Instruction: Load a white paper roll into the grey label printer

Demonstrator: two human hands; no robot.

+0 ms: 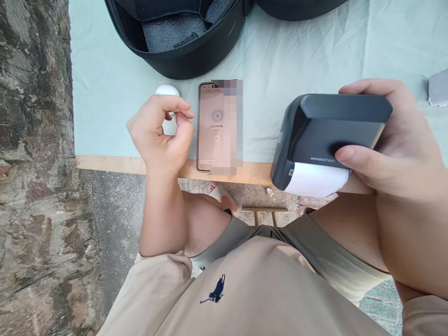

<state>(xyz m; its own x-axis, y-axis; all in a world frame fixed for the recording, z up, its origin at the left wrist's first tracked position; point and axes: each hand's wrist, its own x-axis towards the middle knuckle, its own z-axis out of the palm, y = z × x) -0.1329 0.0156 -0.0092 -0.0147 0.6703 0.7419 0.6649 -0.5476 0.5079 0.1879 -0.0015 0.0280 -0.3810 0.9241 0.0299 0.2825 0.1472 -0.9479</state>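
My right hand [395, 140] grips a black label printer [336, 126] marked NIIMBOT, its thumb across the front face. White label paper [318, 179] shows at the printer's lower end. The printer is held over the table's near edge, tilted. On the left, my left hand [164, 126] has its fingers curled in toward the thumb, and I see nothing in it. Just right of that hand lies a phone [212, 149] with its screen lit, showing a Bluetooth symbol; its right part is blurred out. A rounded white object [167, 89] is partly hidden behind the left hand.
An unzipped black case [196, 60] with grey foam inside stands at the back, beside another black piece [301, 9]. A greyish object [438, 87] sits at the far right. Pale cloth [105, 107] covers the table up to its wooden edge [112, 162]. A stone wall [35, 186] runs along the left.
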